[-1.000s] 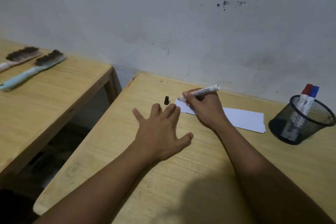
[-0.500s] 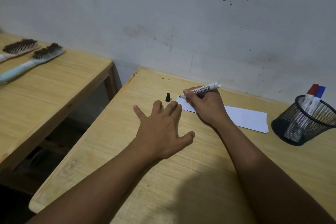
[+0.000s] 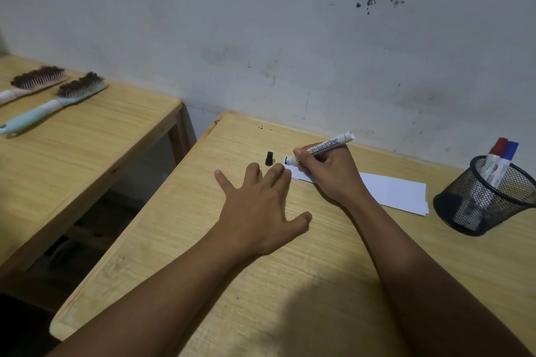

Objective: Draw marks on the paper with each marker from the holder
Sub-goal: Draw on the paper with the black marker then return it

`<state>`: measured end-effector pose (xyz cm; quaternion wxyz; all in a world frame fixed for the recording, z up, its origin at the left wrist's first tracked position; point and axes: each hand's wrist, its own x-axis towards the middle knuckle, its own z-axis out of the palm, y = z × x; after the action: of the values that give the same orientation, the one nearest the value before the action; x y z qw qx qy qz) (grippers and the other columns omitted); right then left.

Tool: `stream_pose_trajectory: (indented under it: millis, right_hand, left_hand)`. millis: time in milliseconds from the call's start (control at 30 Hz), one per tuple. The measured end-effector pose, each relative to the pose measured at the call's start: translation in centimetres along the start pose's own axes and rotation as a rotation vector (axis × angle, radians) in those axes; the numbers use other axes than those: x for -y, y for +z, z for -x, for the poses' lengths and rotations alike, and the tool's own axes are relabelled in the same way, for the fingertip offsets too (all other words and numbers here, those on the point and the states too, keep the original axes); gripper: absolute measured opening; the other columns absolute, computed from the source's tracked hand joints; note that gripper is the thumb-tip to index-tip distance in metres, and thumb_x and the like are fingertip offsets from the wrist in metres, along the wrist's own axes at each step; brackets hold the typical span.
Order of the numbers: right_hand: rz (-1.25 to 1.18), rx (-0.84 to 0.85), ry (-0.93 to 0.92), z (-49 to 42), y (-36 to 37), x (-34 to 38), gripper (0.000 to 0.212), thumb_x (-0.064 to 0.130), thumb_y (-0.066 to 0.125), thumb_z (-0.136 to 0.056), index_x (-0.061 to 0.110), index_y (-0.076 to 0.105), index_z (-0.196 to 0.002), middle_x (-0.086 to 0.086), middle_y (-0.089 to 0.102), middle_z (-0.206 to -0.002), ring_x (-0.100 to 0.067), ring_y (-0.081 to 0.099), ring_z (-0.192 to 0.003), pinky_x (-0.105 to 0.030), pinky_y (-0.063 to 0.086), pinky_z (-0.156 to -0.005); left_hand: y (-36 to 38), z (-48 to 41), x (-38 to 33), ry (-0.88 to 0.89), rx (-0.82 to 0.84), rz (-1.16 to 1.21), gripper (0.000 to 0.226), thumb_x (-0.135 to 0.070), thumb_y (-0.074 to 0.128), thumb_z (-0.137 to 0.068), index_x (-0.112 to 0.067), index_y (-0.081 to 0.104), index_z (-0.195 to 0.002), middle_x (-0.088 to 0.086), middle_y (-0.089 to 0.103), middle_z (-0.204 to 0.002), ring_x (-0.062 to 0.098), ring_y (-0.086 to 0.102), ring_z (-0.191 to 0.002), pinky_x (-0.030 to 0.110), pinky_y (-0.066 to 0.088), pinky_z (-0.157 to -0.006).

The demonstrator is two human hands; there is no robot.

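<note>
My right hand (image 3: 329,175) grips a white marker (image 3: 327,145) with its tip down on the left end of a white paper sheet (image 3: 394,191). The marker's black cap (image 3: 269,158) stands on the wooden desk (image 3: 290,284) just left of the paper. My left hand (image 3: 258,211) lies flat on the desk, fingers spread, its fingertips near the paper's left edge. A black mesh holder (image 3: 490,203) at the right holds a red-capped marker (image 3: 494,159) and a blue-capped marker (image 3: 506,162).
A second wooden table (image 3: 87,136) stands to the left across a gap, with two brushes (image 3: 55,98) lying on it. A stained wall (image 3: 290,38) runs right behind the desk. The desk's left edge falls off to a dark floor.
Both hands have stayed in nearly the same place. The marker tip has shifted slightly on the paper's left end. The camera view has drifted a little.
</note>
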<state>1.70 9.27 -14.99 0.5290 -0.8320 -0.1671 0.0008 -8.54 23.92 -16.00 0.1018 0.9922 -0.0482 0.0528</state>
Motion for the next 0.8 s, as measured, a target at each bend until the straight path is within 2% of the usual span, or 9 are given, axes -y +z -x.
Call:
stream_pose_trajectory:
  millis: [100,200,300,433,467,533,633,733,800]
  right_hand:
    - [-0.055,-0.07,0.009,0.3,0.0,0.4,0.023,0.03,0.069,-0.096,0.021,0.076,-0.076,0.006,0.075,-0.074,-0.01,0.072,-0.073,-0.022,0.054,-0.068]
    - [-0.189,-0.255,0.025,0.9,-0.3,0.8,0.016,0.027,0.071,-0.094,0.015,0.079,-0.09,0.004,0.077,-0.079,-0.007,0.073,-0.075,-0.023,0.059,-0.07]
    - [-0.229,-0.388,0.032,1.6,-0.8,1.4,0.013,0.028,0.072,-0.094,0.017,0.077,-0.089,0.005,0.077,-0.079,-0.004,0.072,-0.075,-0.026,0.059,-0.074]
    - [-0.342,-0.379,0.054,2.2,-1.7,2.4,0.012,0.023,0.073,-0.093,0.018,0.077,-0.083,0.006,0.075,-0.072,-0.007,0.07,-0.07,-0.029,0.056,-0.069]
    - [-0.377,-0.376,0.055,2.3,-1.9,2.7,0.011,0.022,0.074,-0.093,0.014,0.077,-0.085,0.006,0.075,-0.071,-0.006,0.069,-0.068,-0.027,0.054,-0.067]
    - [-0.406,-0.379,0.049,2.8,-2.5,3.2,0.014,0.019,0.073,-0.093,0.005,0.076,-0.091,0.005,0.074,-0.071,-0.002,0.067,-0.065,-0.021,0.052,-0.064]
    - [-0.354,-0.37,0.027,3.7,-3.5,4.0,0.017,0.017,0.07,-0.095,0.0,0.074,-0.094,0.001,0.071,-0.073,0.006,0.063,-0.057,-0.01,0.048,-0.057]
    - [-0.346,-0.346,0.039,4.9,-4.5,4.5,0.019,0.024,0.071,-0.095,0.006,0.076,-0.093,0.002,0.073,-0.074,0.001,0.064,-0.058,-0.013,0.05,-0.059]
    - [-0.334,-0.342,0.039,5.7,-5.5,5.2,0.018,0.028,0.071,-0.094,0.011,0.077,-0.092,0.003,0.074,-0.074,-0.003,0.064,-0.06,-0.017,0.053,-0.061]
  left_hand:
    - [-0.1,0.0,0.0,0.0,-0.002,-0.007,0.076,-0.08,0.027,-0.082,-0.026,0.041,-0.135,-0.013,0.037,-0.146,0.022,0.031,-0.131,0.084,0.013,-0.1]
    - [-0.4,0.2,-0.1,-0.009,-0.004,-0.002,0.079,-0.079,0.029,-0.082,-0.027,0.039,-0.14,-0.01,0.034,-0.153,0.023,0.031,-0.133,0.082,0.013,-0.103]
    - [-0.8,0.4,-0.3,-0.029,-0.08,0.061,0.082,-0.078,0.037,-0.08,-0.031,0.035,-0.147,-0.005,0.031,-0.155,0.023,0.032,-0.136,0.072,0.018,-0.11]
    - [-1.5,-0.8,0.6,-0.148,-0.334,0.246,0.066,-0.06,0.055,-0.084,-0.032,0.045,-0.143,-0.004,0.047,-0.138,0.018,0.046,-0.123,0.05,0.03,-0.107]
    - [-1.7,-1.6,1.2,-0.197,-0.332,0.267,0.06,-0.054,0.057,-0.087,-0.032,0.047,-0.142,-0.004,0.049,-0.138,0.019,0.047,-0.122,0.049,0.031,-0.106]
    - [-1.9,-3.2,2.2,-0.274,-0.218,0.265,0.051,-0.047,0.055,-0.093,-0.034,0.049,-0.142,-0.005,0.053,-0.138,0.022,0.046,-0.125,0.051,0.029,-0.105]
    - [-2.1,-4.6,2.8,-0.241,-0.102,0.151,0.033,-0.046,0.053,-0.096,-0.04,0.063,-0.127,-0.009,0.063,-0.127,0.022,0.047,-0.12,0.05,0.026,-0.1]
    - [-2.9,-4.7,2.4,-0.231,-0.181,0.189,0.022,-0.039,0.056,-0.096,-0.035,0.073,-0.11,-0.011,0.07,-0.112,0.017,0.052,-0.112,0.047,0.024,-0.097]
    - [-4.1,-4.5,1.6,-0.278,-0.252,0.401,0.016,-0.036,0.063,-0.093,-0.032,0.075,-0.103,-0.014,0.073,-0.101,0.009,0.055,-0.102,0.041,0.026,-0.091]
